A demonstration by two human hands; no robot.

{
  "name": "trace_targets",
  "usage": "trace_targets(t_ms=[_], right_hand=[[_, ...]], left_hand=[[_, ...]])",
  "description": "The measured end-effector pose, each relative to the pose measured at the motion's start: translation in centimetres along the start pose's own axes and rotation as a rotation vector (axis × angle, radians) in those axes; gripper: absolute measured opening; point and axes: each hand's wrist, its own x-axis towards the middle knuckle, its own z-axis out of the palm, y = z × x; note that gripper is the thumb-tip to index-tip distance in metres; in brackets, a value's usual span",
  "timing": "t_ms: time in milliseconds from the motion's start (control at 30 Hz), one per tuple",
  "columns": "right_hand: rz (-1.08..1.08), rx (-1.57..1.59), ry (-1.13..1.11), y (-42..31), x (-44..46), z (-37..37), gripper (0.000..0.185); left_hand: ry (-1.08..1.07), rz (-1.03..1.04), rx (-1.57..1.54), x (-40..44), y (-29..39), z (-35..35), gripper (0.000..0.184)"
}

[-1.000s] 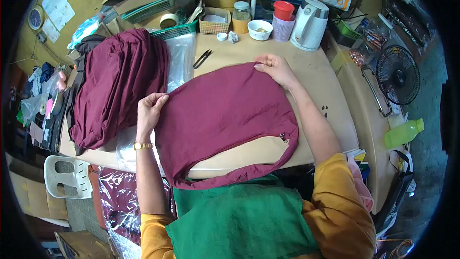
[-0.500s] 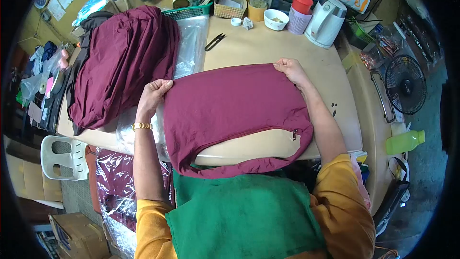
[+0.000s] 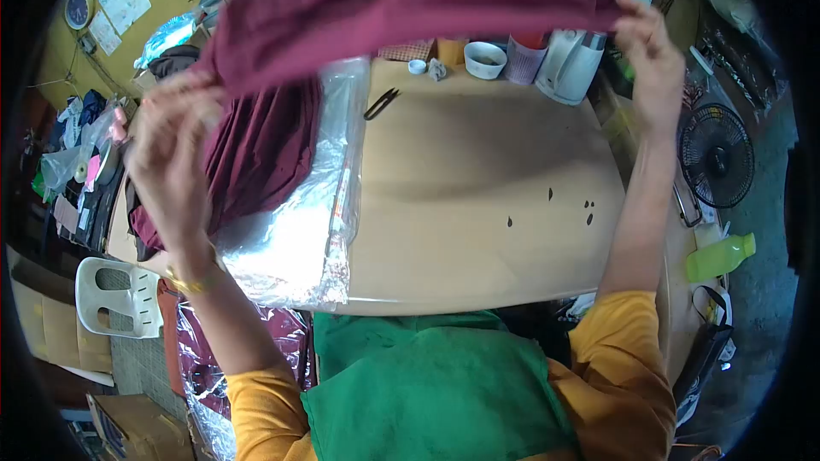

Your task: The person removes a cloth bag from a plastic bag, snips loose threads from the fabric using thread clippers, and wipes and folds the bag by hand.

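Observation:
A maroon zippered fabric piece (image 3: 410, 13) hangs stretched in the air between my two hands, its upper part cut off by the top of the view. My left hand (image 3: 175, 132), blurred, is closed on its left corner and wears a gold watch (image 3: 188, 283) at the wrist. At the right corner, my right hand (image 3: 651, 60) pinches the cloth. Below it, a shadow falls across the tan table (image 3: 461, 248). Behind my left hand lies a heap of maroon cloth (image 3: 269, 141), partly hidden. The zipper does not show at this moment.
Clear plastic bags (image 3: 290, 230) lie on the left of the table. Black thread snips (image 3: 382, 104), a white bowl (image 3: 484, 60) and a white kettle (image 3: 572, 68) stand or lie farther back. A black fan (image 3: 717, 155) and a green bottle (image 3: 722, 258) are at right.
Both hands have lifted the maroon fabric piece off the table, up and away from me, and have moved wider apart. The plastic bags and small dark marks on the table are now uncovered.

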Motion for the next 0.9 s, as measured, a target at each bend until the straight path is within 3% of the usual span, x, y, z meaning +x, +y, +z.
trace_targets(t_ms=[33, 100, 167, 233, 267, 300, 333, 400, 433, 500, 633, 667, 700, 733, 800, 900], right_hand=[[0.079, -0.070, -0.016, 0.5, -2.4, 0.2, 0.008], [0.179, -0.211, -0.093, 1.9, -7.9, 0.7, 0.007], [0.210, -0.353, -0.208, 3.6, -14.1, 1.4, 0.006], [0.398, -0.246, -0.339, 4.2, -19.5, 1.9, 0.008], [0.538, -0.138, -0.405, 4.0, -21.3, 1.9, 0.016], [0.539, -0.145, -0.401, 4.1, -22.6, 1.9, 0.016], [0.517, -0.162, -0.347, 4.2, -23.6, 1.9, 0.025], [0.498, -0.201, -0.284, 4.4, -24.1, 1.8, 0.034], [0.439, -0.209, -0.267, 4.4, -23.8, 2.1, 0.043], [0.385, -0.239, -0.242, 3.9, -22.6, 2.8, 0.052], [0.258, -0.225, -0.346, 5.4, -20.7, 3.9, 0.039], [0.237, -0.194, -0.378, 6.4, -20.6, 4.2, 0.032], [0.217, -0.162, -0.410, 7.0, -20.7, 4.2, 0.025], [0.217, -0.165, -0.406, 7.4, -20.9, 4.1, 0.025], [0.591, 0.101, -0.242, 6.9, -20.7, 4.5, 0.009], [0.595, 0.195, -0.220, 8.0, -21.8, 5.1, 0.006]], left_hand=[[0.008, 0.062, -0.106, -1.6, -0.6, 1.2, 0.013], [-0.076, 0.203, 0.187, -5.3, -1.9, 2.1, 0.022], [-0.110, 0.033, 0.099, -11.5, -3.9, 3.9, 0.023], [-0.355, -0.050, 0.336, -17.5, -5.1, 3.7, 0.024], [-0.442, -0.177, 0.271, -19.5, -5.4, 3.5, 0.032], [-0.528, -0.303, 0.203, -20.8, -5.5, 3.4, 0.041], [-0.529, -0.299, 0.194, -21.5, -5.3, 3.3, 0.041], [-0.285, -0.359, 0.099, -22.0, -4.9, 3.7, 0.061], [-0.287, -0.319, 0.102, -21.3, -4.6, 4.0, 0.071], [-0.385, -0.195, 0.216, -19.0, -3.4, 4.5, 0.071], [-0.521, -0.156, 0.185, -17.8, -5.2, 5.3, 0.032], [-0.469, -0.099, 0.169, -17.6, -6.0, 5.4, 0.022], [-0.469, -0.096, 0.167, -17.9, -6.6, 5.3, 0.022], [-0.409, -0.260, 0.073, -18.4, -7.3, 5.1, 0.022], [-0.331, -0.499, -0.131, -18.2, -7.6, 4.8, 0.028], [-0.355, -0.379, -0.144, -17.1, -5.3, 5.8, 0.043]])
